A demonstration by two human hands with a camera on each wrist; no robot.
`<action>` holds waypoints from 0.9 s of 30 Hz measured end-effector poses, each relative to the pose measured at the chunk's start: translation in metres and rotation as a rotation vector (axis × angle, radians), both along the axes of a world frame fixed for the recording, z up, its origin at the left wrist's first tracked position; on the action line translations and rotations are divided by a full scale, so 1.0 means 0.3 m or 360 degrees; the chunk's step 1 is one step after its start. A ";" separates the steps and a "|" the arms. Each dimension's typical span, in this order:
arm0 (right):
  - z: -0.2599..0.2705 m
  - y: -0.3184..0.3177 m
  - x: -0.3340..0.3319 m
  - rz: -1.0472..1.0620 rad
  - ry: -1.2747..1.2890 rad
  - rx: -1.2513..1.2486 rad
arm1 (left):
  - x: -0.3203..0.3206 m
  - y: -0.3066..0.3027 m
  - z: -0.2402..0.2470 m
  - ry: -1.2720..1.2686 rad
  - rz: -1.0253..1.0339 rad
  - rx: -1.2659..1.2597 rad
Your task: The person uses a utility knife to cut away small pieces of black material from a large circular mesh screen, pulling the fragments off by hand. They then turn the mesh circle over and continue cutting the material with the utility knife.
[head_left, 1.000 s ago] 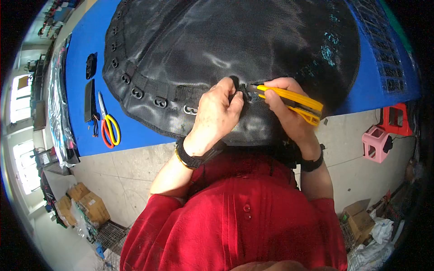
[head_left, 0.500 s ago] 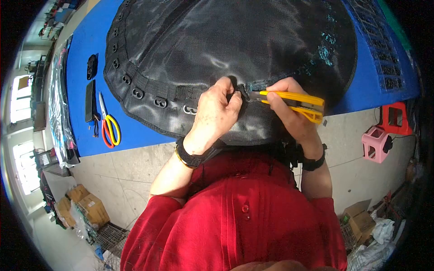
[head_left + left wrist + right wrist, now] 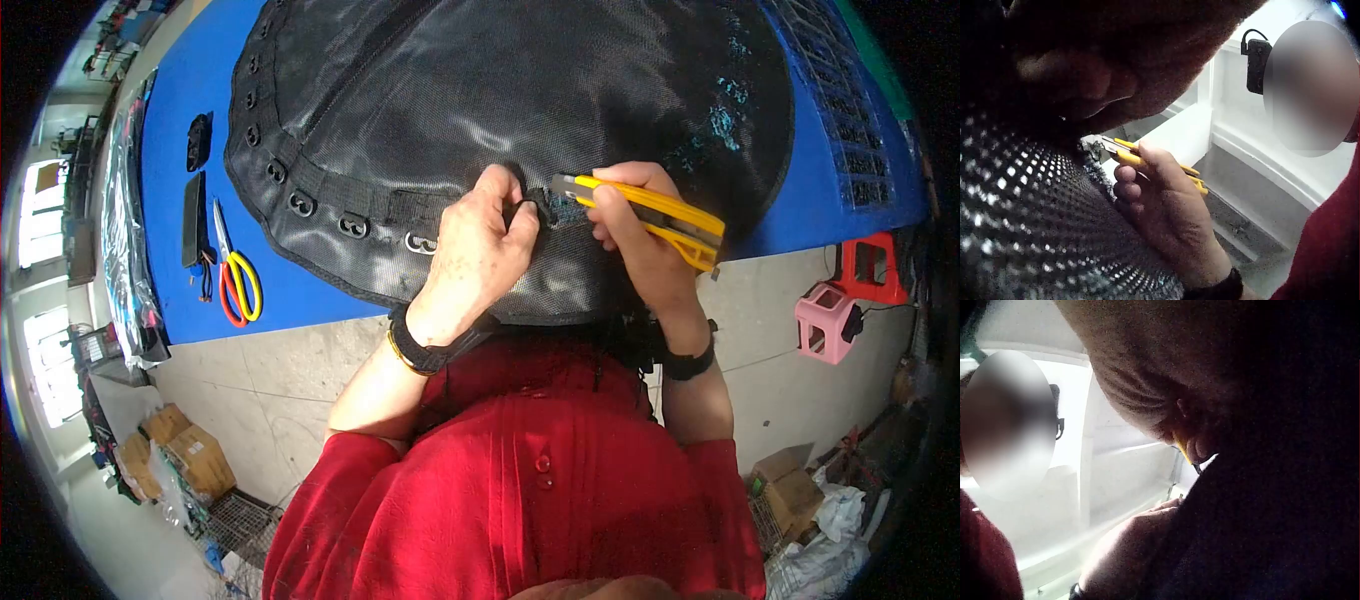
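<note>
A large round sheet of black mesh fabric (image 3: pixel 480 90) lies in front of me, with a webbing band (image 3: pixel 418 206) along its near edge. My left hand (image 3: pixel 478 240) pinches a bit of black material at that band with thumb and forefinger; the fingers hide most of it. My right hand (image 3: pixel 648 250) grips a yellow utility knife (image 3: pixel 668 212), whose blade end points left, just right of the left fingertips. Teal threads (image 3: pixel 568 205) show on the fabric below the blade. The left wrist view also shows the knife (image 3: pixel 1132 157) in the right fingers.
Several black double-holed fittings (image 3: pixel 352 224) line the fabric's left edge. Scissors (image 3: pixel 236 275) with red and yellow handles, a black flat case (image 3: pixel 194 220) and a small black item (image 3: pixel 199 140) lie on the blue table (image 3: pixel 290 290). Clear-wrapped parts (image 3: pixel 850 140) sit at the right.
The knife in my right hand first drew back right and slightly down from the left fingertips, then rose a little. My left hand keeps its pinch in the same spot.
</note>
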State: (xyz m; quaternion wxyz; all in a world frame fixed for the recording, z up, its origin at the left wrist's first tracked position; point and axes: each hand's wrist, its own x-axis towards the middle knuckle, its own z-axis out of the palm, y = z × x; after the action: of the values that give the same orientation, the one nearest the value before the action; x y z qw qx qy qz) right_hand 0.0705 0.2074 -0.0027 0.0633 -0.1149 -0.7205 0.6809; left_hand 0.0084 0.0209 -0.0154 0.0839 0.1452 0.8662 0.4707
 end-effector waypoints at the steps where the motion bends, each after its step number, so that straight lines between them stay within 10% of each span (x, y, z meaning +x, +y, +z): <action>1: -0.006 -0.005 -0.005 0.0001 0.0033 0.0057 | 0.000 0.001 0.003 -0.0001 -0.0001 -0.0013; 27: -0.046 -0.001 -0.014 0.0073 0.0178 0.0288 | 0.003 -0.001 -0.001 0.0007 0.0001 -0.0047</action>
State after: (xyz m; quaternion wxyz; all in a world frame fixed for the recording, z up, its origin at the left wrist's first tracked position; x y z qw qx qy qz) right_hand 0.0664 0.2073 -0.0166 0.0979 -0.0542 -0.7768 0.6197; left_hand 0.0094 0.0207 -0.0158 0.0841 0.1448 0.8732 0.4577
